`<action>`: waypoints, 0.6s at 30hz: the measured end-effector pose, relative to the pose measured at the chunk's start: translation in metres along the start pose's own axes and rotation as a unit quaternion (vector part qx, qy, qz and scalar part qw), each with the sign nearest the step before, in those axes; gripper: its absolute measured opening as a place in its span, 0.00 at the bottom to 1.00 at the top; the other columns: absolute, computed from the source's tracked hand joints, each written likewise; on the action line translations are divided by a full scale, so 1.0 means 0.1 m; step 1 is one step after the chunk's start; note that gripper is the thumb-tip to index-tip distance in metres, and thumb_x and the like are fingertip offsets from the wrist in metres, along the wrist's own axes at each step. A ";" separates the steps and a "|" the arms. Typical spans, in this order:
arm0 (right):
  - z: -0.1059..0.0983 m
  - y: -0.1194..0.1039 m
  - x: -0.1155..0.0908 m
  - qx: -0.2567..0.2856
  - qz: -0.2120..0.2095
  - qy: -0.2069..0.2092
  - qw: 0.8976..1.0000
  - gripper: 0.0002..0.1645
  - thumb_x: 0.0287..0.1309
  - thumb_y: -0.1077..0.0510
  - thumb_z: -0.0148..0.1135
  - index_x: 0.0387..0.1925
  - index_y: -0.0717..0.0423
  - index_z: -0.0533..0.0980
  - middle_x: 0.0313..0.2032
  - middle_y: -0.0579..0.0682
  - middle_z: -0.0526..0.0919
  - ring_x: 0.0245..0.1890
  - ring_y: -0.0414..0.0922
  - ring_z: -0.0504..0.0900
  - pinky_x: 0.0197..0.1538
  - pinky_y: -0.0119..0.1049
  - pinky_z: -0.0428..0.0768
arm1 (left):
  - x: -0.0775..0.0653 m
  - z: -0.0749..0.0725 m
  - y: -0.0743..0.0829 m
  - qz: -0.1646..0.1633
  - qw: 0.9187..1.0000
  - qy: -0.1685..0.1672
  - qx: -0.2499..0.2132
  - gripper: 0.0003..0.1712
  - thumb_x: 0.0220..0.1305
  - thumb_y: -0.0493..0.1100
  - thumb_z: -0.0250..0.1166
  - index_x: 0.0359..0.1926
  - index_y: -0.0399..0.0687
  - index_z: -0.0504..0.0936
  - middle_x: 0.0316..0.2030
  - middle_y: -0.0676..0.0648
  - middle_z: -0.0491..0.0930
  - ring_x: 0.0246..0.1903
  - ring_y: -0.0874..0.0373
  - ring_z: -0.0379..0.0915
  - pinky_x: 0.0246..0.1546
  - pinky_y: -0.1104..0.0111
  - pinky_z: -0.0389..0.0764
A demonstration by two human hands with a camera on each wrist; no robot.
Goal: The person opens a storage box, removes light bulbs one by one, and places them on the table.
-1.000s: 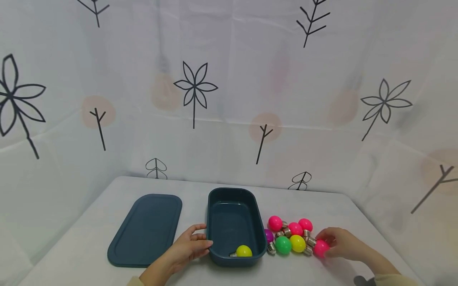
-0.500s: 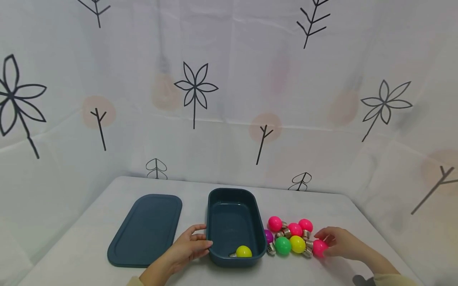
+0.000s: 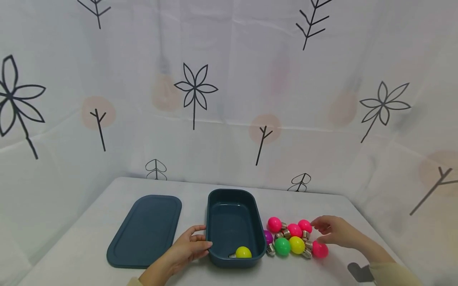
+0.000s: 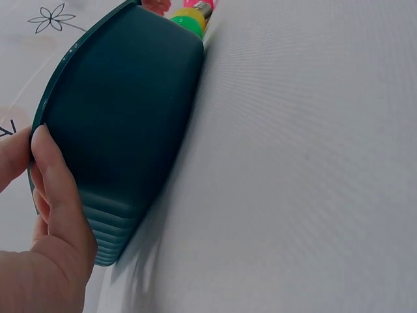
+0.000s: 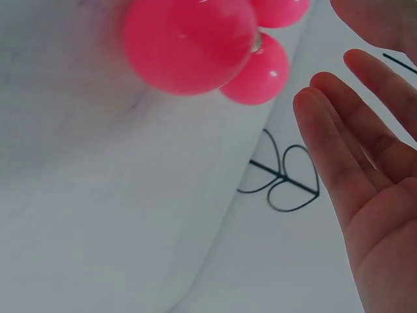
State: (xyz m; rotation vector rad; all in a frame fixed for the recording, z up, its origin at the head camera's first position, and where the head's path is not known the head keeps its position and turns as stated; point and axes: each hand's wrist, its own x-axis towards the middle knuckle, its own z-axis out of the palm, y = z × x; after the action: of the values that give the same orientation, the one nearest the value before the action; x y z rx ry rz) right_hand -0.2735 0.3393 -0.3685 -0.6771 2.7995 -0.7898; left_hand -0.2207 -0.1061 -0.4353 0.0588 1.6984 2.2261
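Note:
My left hand (image 3: 187, 246) holds the left side of a dark blue-green plastic box (image 3: 234, 263), thumb over the rim and fingers against the outer wall. Inside, at the near end, lies a yellow light bulb (image 3: 243, 252). My right hand (image 3: 340, 231) is raised with fingers spread apart and holds nothing. It hovers just above and right of a pink bulb (image 3: 320, 249), the nearest of a cluster. Also in that cluster are a yellow bulb (image 3: 297, 245), a green bulb (image 3: 282, 246) and a purple bulb (image 3: 268, 237). The right wrist view shows the palm apart from a pink bulb (image 5: 192, 42).
Left of the box, a matching flat lid (image 3: 146, 234) lies on the white-covered table (image 3: 195, 274). More pink bulbs (image 3: 274, 224) lie against each other at the back of the cluster. A patterned white cloth (image 3: 229, 99) hangs behind the table.
The near right pink bulb shifted slightly left while my right hand was on it. Now the right hand has let go and risen away. The left hand stays on the box.

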 end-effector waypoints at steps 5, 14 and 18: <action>0.00 -0.14 0.12 -0.005 -0.029 0.003 1.000 0.24 0.43 0.62 0.72 0.45 0.64 0.76 0.37 0.53 0.78 0.37 0.52 0.76 0.36 0.29 0.80 | -0.01 0.00 0.01 0.001 1.000 -0.003 0.000 0.42 0.54 0.31 0.67 0.65 0.33 0.53 0.36 0.47 0.70 0.32 0.60 0.75 0.39 0.67 0.81; -0.01 -0.39 0.34 -0.019 -0.061 0.000 0.998 0.22 0.46 0.61 0.71 0.46 0.60 0.76 0.39 0.49 0.78 0.40 0.52 0.78 0.38 0.31 0.80 | 0.00 -0.01 0.00 0.001 1.000 -0.005 0.000 0.42 0.55 0.32 0.66 0.65 0.33 0.53 0.36 0.47 0.70 0.33 0.59 0.75 0.40 0.67 0.80; -0.01 -0.50 0.43 -0.018 -0.082 0.002 0.996 0.22 0.47 0.61 0.71 0.46 0.59 0.76 0.39 0.49 0.78 0.40 0.50 0.77 0.40 0.36 0.81 | 0.00 0.00 0.01 0.001 1.000 -0.006 -0.001 0.41 0.55 0.32 0.66 0.65 0.33 0.53 0.36 0.47 0.70 0.33 0.59 0.75 0.40 0.67 0.80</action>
State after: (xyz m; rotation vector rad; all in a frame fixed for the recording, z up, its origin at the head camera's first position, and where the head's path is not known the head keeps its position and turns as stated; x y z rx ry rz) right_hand -0.2930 0.2819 -0.3423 -0.9224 2.7944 -0.7701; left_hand -0.2205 -0.1066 -0.4346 0.0722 1.6911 2.2246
